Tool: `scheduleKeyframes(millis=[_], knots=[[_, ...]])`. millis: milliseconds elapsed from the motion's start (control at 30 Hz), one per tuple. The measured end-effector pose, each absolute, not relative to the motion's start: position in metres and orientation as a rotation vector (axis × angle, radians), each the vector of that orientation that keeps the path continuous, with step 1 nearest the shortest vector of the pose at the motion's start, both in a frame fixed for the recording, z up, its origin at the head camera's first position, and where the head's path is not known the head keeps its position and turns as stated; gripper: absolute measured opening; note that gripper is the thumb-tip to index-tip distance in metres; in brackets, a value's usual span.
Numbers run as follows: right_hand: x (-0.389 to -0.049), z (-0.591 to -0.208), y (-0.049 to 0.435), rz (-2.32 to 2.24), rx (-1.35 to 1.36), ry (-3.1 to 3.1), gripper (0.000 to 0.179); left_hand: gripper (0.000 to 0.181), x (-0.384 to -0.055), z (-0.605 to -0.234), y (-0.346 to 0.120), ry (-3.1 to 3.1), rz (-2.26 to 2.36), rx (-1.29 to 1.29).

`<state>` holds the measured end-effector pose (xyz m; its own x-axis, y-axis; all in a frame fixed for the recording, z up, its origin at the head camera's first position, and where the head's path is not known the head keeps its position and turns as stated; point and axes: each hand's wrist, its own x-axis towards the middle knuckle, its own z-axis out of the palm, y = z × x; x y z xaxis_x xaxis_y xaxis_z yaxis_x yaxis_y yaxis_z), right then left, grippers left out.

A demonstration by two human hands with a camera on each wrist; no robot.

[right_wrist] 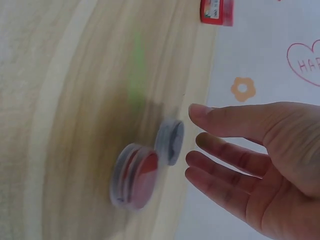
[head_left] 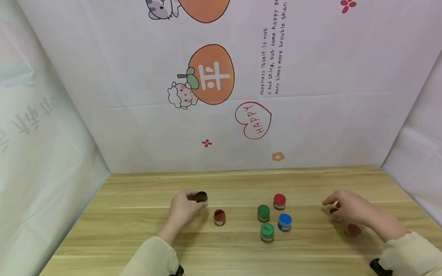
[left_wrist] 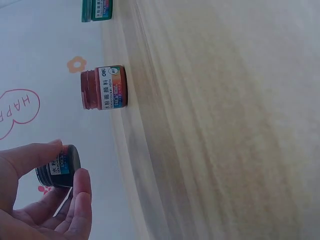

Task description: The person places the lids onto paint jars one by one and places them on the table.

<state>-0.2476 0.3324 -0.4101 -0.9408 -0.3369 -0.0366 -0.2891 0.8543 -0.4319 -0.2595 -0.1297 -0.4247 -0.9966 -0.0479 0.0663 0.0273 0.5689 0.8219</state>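
Observation:
My left hand (head_left: 184,208) pinches a small black paint jar (left_wrist: 59,166) between thumb and fingers; its threaded rim shows without a lid. Beside it on the table stands an uncapped reddish-brown paint jar (head_left: 219,217), its label facing the camera in the left wrist view. At the right, my right hand (right_wrist: 280,160) has its fingers extended and loosely bent, with nothing between thumb and fingertips. Close by its fingertips is a dark lid (right_wrist: 170,142), and next to that lies a clear-edged lid with red inside (right_wrist: 136,177). In the head view the hand partly covers the dark lid.
Mid-table stand several capped paint jars: a red jar (head_left: 279,201), a dark green jar (head_left: 263,213), a lighter green jar (head_left: 267,232) and a blue jar (head_left: 284,222). A printed white sheet (head_left: 307,125) rises behind the wooden table (head_left: 233,270), with white sheets at both sides.

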Motion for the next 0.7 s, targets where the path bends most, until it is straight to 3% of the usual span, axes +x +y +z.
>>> scheduleKeyframes(millis=[700], knots=[[-0.254, -0.427, 0.344, -0.625, -0.546, 2.947, 0.026, 0.041, -0.249, -0.422, -0.142, -2.714, -1.507, 0.038]])
